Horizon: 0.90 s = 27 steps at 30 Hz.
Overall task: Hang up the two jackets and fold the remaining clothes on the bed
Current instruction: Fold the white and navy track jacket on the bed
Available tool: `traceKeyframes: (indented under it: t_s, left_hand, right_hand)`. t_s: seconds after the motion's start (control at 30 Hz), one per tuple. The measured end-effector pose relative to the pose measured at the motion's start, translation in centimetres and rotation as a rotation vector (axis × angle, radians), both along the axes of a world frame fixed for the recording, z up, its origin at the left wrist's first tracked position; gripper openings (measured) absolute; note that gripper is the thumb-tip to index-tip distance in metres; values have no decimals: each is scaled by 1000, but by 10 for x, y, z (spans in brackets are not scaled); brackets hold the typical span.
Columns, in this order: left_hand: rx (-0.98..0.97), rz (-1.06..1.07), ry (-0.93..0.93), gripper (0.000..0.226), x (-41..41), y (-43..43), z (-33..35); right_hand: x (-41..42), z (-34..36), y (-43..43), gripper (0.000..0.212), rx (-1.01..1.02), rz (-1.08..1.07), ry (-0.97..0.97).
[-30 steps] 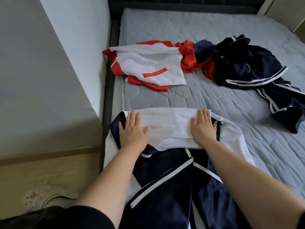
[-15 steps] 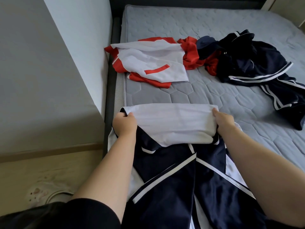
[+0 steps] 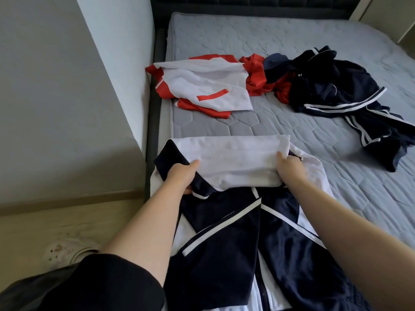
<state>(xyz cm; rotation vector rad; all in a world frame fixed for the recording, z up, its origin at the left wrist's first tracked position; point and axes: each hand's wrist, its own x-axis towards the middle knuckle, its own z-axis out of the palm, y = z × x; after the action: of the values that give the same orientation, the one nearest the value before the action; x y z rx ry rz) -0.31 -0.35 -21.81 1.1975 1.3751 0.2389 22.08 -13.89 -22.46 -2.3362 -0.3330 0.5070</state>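
Head view: grey quilted mattress (image 3: 258, 122), both hands' fingers (image 3: 193, 163) around navy-white jacket (image 3: 235, 167)

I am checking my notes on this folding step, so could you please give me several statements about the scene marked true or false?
1. Both hands grip the navy and white jacket. True: the left hand and right hand each hold a side of its folded white part.
2. The red and white garment lies beyond that jacket. True.
3. The dark navy clothes lie against the wall. False: they lie to the right on the mattress.
4. The right hand rests flat. False: its fingers curl round fabric.
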Motion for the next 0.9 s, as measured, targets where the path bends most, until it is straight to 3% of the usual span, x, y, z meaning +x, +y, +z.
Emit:
traceKeyframes:
  t_s: [0.17,0.27,0.33,0.37,0.43,0.5,0.57,0.63,0.7,0.77,0.9]
  left_hand:
    - [239,5,121,46,-3,-11,-11]
    - [351,75,122,27,-3,-11,-13]
    - [578,220,146,13,-5,-12,-5]
    - [742,261,162,17,-3,-11,-1]
    - [1039,113,188,38,10,-6,6]
    - [1172,-256,280,50,29,-5,7]
    - [1133,-602,424,56,39,-9,-6]
    - [1005,-787,532,59,32,-15,-30]
    - [947,-830,570,61,23,-17,-46]
    - [967,-795,574,62,22,-14,-47]
    - [1155,-752,604,54,33,1,-33]
  right_hand:
    - [-4,-1,-3,45,23,44,-109]
    - [-9,-2,1,35,-33,13,-224]
    - [-14,0,5,34,-50,1,-374]
    - [-18,3,8,39,-32,38,-486]
    - [-28,8,15,43,83,211,-702]
    - [-38,5,24,43,129,477,-781]
    - [-42,-7,28,48,-29,696,-717]
    - [-34,-26,24,54,-259,797,-640]
    - [-24,-38,19,58,-361,803,-603]
    - [-22,-44,18,57,-300,746,-600]
    - [-24,-37,30,58,-225,627,-563]
